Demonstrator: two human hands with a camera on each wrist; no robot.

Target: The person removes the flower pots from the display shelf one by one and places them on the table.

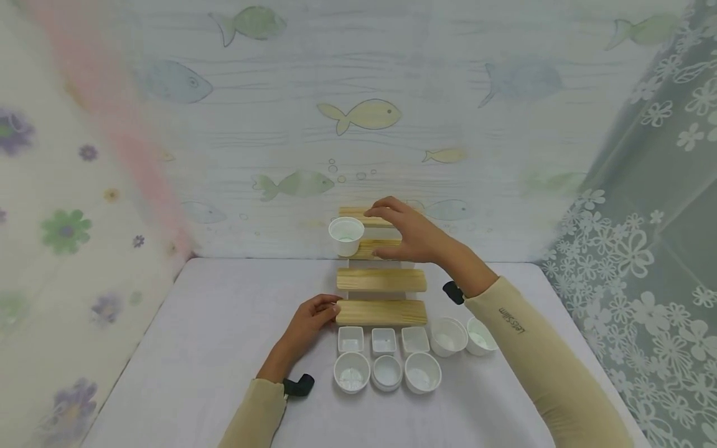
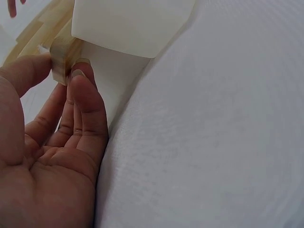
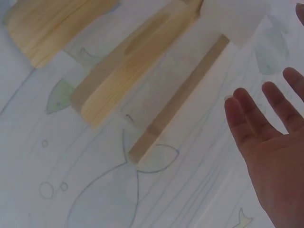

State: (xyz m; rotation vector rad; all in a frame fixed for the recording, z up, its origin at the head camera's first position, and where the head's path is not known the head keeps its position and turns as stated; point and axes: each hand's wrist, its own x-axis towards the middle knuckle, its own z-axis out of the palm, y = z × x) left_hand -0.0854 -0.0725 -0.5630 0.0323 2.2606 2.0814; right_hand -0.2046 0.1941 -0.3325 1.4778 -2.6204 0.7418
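Note:
A stepped rack with wooden slats (image 1: 381, 280) and white supports stands at the back of the table. My left hand (image 1: 313, 317) pinches the left end of its lowest slat (image 2: 61, 57) between thumb and fingers, as the left wrist view shows. One round white cup (image 1: 346, 231) sits at the left end of an upper step. Just right of that cup is my right hand (image 1: 414, 235), its fingers spread and thumb apart. In the right wrist view the right hand (image 3: 275, 147) holds nothing, and a gap separates it from the cup (image 3: 235, 16).
In front of the rack stand several white containers: square cups (image 1: 383, 341) in one row, round bowls (image 1: 351, 373) before them, two more round cups (image 1: 448, 336) on the right. A wall with fish drawings (image 1: 370, 115) rises close behind the rack.

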